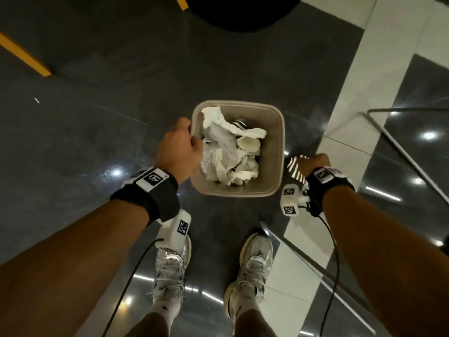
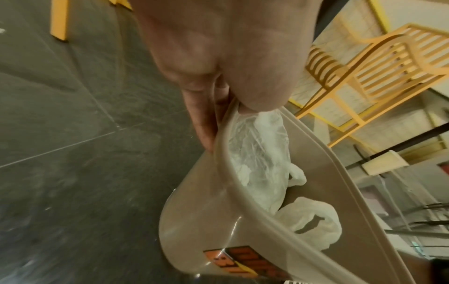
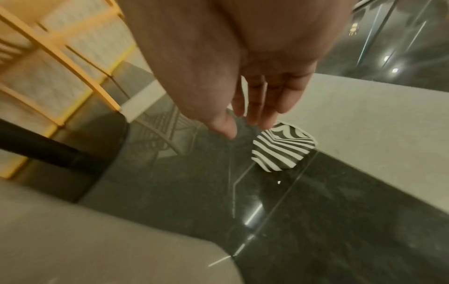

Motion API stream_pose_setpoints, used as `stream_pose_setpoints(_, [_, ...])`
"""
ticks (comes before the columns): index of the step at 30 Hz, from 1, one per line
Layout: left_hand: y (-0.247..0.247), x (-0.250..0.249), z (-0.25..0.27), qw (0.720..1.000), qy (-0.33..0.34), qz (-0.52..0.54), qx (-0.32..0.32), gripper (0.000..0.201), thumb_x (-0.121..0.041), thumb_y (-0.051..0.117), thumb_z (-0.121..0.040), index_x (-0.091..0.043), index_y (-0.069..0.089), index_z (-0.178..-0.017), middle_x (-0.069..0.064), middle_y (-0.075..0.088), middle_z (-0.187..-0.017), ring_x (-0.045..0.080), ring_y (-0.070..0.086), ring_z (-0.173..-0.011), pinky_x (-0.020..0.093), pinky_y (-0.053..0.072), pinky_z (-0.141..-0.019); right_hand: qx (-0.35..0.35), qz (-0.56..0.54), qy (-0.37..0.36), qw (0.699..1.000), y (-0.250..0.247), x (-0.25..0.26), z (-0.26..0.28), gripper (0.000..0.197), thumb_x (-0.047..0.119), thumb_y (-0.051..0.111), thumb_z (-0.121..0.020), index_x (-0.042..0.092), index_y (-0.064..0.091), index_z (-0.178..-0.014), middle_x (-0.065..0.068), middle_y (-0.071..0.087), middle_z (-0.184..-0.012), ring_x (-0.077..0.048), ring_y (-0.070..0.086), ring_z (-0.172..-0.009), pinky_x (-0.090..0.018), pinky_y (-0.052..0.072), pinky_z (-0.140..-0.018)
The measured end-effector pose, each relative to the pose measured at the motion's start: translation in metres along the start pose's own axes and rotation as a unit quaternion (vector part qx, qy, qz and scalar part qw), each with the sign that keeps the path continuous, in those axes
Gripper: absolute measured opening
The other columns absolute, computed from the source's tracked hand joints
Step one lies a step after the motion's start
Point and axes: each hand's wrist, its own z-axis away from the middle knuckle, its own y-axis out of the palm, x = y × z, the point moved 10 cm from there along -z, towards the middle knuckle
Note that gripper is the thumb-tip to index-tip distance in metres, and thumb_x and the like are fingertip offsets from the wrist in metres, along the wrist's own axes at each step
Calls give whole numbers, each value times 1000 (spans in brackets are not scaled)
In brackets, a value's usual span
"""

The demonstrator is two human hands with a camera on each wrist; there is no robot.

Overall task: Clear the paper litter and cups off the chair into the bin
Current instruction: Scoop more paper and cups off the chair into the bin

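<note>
A beige bin (image 1: 279,132) stands on the dark floor in front of my feet, filled with crumpled white paper (image 1: 218,147), a clear plastic bag (image 2: 257,153) and a white cup (image 1: 247,143). My left hand (image 1: 192,139) pinches the bin's left rim (image 2: 226,173), thumb inside and fingers (image 2: 204,123) outside. A crushed black-and-white striped cup (image 3: 282,149) lies on the floor just right of the bin. My right hand (image 3: 250,123) hovers over the striped cup (image 1: 295,170) with straight fingers pointing down at it; contact cannot be told.
A yellow slatted chair (image 2: 379,63) stands beyond the bin, and yellow legs (image 1: 24,57) show at far left. A black round base (image 1: 243,13) lies ahead. A thin metal rail (image 1: 401,147) runs at right. My shoes (image 1: 170,261) stand close behind the bin.
</note>
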Motion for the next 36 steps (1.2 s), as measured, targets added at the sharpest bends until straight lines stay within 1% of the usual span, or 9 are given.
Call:
stream_pose_setpoints(5, [8, -5, -20, 995, 83, 38, -40, 15, -20, 47, -96, -14, 52, -109, 8, 61, -91, 24, 60, -76, 36, 46, -65, 35, 287, -94, 953, 55, 1, -52, 32, 29, 48, -102, 13, 60, -127, -13, 59, -132, -33, 55, -128, -43, 43, -109])
stream_pose_setpoints(10, [12, 7, -12, 993, 102, 41, -48, 12, -22, 45, -97, -13, 51, -103, 7, 59, -82, 24, 56, -71, 39, 46, -62, -19, 365, -164, 916, 60, 1, -61, 26, 27, 45, -100, 13, 64, -111, -15, 65, -124, -36, 62, -117, -44, 46, -101])
stream_pose_setpoints(14, [9, 10, 1, 999, 43, 18, -26, 21, -27, 43, -101, -14, 52, -114, 12, 66, -96, 31, 63, -86, 44, 51, -74, -131, -39, -129, 982, -18, 9, -35, 27, 20, 48, -91, 1, 67, -92, -4, 71, -83, -28, 68, -93, -33, 54, -84])
stream_pose_setpoints(16, [9, 10, 5, 1000, 10, 22, 1, 24, -25, 43, -101, -13, 52, -120, 16, 68, -104, 36, 64, -95, 47, 53, -82, -185, -315, -137, 921, -66, 21, 4, 20, 11, 50, -87, 3, 62, -101, 10, 66, -74, -15, 67, -82, -13, 52, -71])
stream_pose_setpoints(18, [9, 10, 7, 999, -16, 20, 32, 27, -24, 42, -102, -13, 50, -125, 18, 69, -109, 40, 64, -101, 50, 53, -88, -224, -379, -181, 879, -106, 51, 62, 34, 10, 53, -89, 20, 49, -121, 14, 63, -91, 3, 64, -83, -5, 49, -72])
stream_pose_setpoints(23, [10, 19, 17, 997, -38, 3, 69, 28, -21, 40, -103, -13, 47, -129, 20, 68, -110, 41, 65, -101, 49, 54, -88, -98, -99, -383, 913, -49, 145, 179, 41, 18, 60, -90, 21, 49, -130, -2, 58, -126, -18, 63, -109, -23, 47, -94])
stream_pose_setpoints(30, [19, 33, 42, 992, 9, -49, 116, 28, -19, 42, -103, -11, 50, -129, 21, 68, -106, 41, 65, -97, 42, 52, -83, 169, 237, -207, 934, 130, 61, 171, 53, 36, 48, -97, 28, 29, -146, -18, 23, -157, -42, 41, -136, -51, 38, -109])
stream_pose_setpoints(34, [18, 24, 54, 987, -18, -36, 153, 38, -24, 47, -101, -19, 48, -139, 15, 66, -123, 37, 64, -113, 46, 53, -96, 191, 192, -189, 944, 113, 54, 199, 63, 53, 52, -86, 39, 35, -146, -13, 13, -162, -42, 19, -148, -54, 27, -119])
stream_pose_setpoints(36, [6, 10, 61, 988, -60, -31, 140, 60, -29, 52, -99, -16, 32, -154, 18, 49, -147, 39, 51, -132, 48, 44, -109, 132, 93, -196, 967, 73, 59, 212, 52, 44, 53, -90, 34, 49, -141, -15, 32, -156, -37, 35, -142, -43, 34, -116])
